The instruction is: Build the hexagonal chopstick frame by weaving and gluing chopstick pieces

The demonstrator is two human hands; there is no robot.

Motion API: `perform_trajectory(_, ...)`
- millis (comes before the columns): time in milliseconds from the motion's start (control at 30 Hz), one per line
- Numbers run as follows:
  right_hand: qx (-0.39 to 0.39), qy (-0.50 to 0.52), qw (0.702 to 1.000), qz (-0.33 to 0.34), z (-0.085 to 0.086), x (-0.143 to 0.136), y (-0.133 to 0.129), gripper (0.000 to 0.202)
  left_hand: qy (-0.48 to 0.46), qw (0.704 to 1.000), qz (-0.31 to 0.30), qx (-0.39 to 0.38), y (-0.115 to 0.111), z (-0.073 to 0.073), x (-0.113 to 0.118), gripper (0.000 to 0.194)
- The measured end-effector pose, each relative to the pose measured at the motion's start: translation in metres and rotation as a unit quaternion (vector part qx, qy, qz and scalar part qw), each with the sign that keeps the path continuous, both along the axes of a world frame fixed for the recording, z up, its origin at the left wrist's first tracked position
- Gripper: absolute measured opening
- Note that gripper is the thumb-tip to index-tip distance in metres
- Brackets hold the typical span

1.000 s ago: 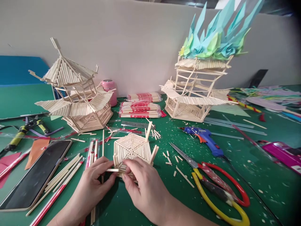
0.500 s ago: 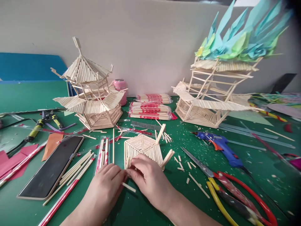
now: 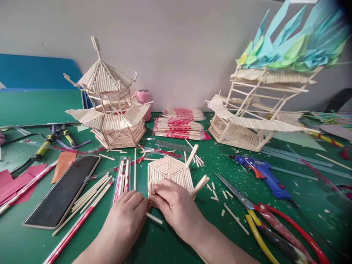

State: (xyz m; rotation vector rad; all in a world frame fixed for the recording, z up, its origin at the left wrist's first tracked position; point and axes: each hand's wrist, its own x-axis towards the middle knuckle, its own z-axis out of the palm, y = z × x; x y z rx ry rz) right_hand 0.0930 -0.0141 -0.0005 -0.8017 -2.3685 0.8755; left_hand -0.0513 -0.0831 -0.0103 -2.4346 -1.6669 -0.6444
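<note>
A small hexagonal base (image 3: 171, 168) of pale wooden sticks lies in front of me, with short stick posts rising from its corners. My right hand (image 3: 176, 205) is closed at the base's near left corner, thumb and fingers pinching a short upright stick post (image 3: 151, 187). Close beside it, my left hand (image 3: 127, 211) is curled, its fingertips near the same corner. A thin wooden stick (image 3: 154, 218) pokes out from under the left fingers, which seem closed on it. Their exact grip is hidden.
Left lie a phone (image 3: 62, 190), loose sticks (image 3: 89, 196) and wire pliers (image 3: 45, 146). Stick pavilions stand at the back left (image 3: 110, 106) and back right (image 3: 250, 113), with packs of chopsticks (image 3: 178, 128) between. A blue glue gun (image 3: 264, 174) and scissors (image 3: 239, 196) lie right.
The whole scene sits slightly farther right, as the head view has turned a little left. Both hands keep the same hold at the corner of the base.
</note>
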Motion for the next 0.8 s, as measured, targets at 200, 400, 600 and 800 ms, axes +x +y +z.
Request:
perform_trajectory(200,-0.008,0.002,1.0,0.003,0.003,-0.001,-0.001,0.018,-0.005,1.0,0.0,-0.005,0.0,-0.003,0.0,0.031)
perform_trajectory(400,-0.008,-0.014,1.0,0.002,0.004,-0.002,-0.001,0.018,-0.024,1.0,0.007,-0.004,-0.001,-0.011,0.001,0.033)
perform_trajectory(600,0.001,-0.02,1.0,-0.003,0.003,-0.003,-0.001,0.017,-0.026,1.0,0.008,-0.008,-0.002,-0.013,0.0,0.034)
perform_trajectory(800,0.002,-0.023,1.0,-0.001,0.005,-0.004,0.0,0.016,-0.022,1.0,-0.007,-0.002,0.001,-0.005,0.001,0.033)
